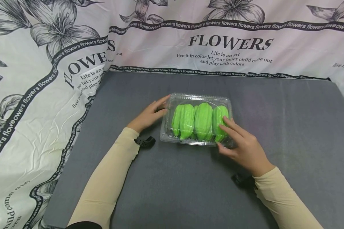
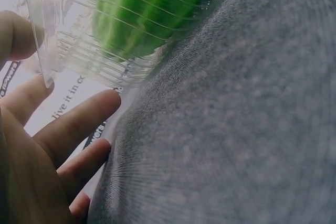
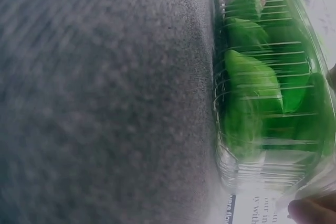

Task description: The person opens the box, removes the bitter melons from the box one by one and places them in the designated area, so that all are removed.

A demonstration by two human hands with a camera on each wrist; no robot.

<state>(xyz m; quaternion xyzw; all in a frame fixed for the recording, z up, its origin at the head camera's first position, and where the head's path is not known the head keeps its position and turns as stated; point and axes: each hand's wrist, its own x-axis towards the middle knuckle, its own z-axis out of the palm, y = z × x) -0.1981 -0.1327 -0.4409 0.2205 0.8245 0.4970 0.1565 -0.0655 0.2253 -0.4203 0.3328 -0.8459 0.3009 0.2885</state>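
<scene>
While a clear plastic box [image 1: 200,97] of ridged green fruits [image 1: 203,121] lay on the gray table [image 1: 172,184], I saw the left hand [image 1: 150,115], fingers extended, touching its left end. The right hand [image 1: 243,148], fingers spread, rested at the right.

1. A clear plastic box [image 1: 165,137] sits on a gray table [image 1: 175,190], with several bright green pieces [image 1: 203,121] inside.
2. The left hand [image 1: 149,115] touches the box's left side.
3. The right hand [image 1: 245,148] has its fingers at the box's right side, thumb near the front corner.
4. Cream sleeves [image 1: 109,175] cover both arms.
5. Behind hangs a pale cloth [image 1: 149,47] printed "FLOWERS".
</scene>
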